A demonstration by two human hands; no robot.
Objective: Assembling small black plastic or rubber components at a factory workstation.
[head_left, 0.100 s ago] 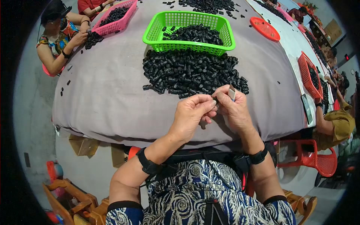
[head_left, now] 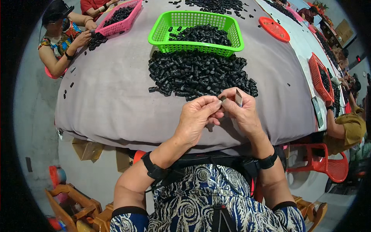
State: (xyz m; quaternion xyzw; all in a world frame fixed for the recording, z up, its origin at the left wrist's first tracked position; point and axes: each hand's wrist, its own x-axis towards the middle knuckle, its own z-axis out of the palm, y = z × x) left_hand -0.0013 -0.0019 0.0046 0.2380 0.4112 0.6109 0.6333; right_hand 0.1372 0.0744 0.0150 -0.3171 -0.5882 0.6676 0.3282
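My left hand (head_left: 196, 116) is closed, its thumb and fingers pinching at a small black plastic part (head_left: 223, 98), mostly hidden by the fingertips. Right against it, my right hand (head_left: 244, 113) is closed round a flat metal knife blade (head_left: 239, 98), which points up past the curled forefinger. The two thumbs nearly meet at the part. Just beyond my hands lies a heap of short black plastic cylinders (head_left: 197, 71). Behind the heap stands a bright green basket (head_left: 196, 49), partly filled with the same pieces.
A grey cloth (head_left: 104, 100) covers the table. Pink basket (head_left: 135, 17) at far left, red lid (head_left: 275, 30) at far right. At the right edge are a red basket (head_left: 324, 83) and a phone (head_left: 317, 110). Co-workers sit along both sides; a red chair (head_left: 320, 160) stands right.
My thumbs have shifted slightly at the small part, and the blade has turned a little. The whole view has moved marginally. Both hands keep their hold.
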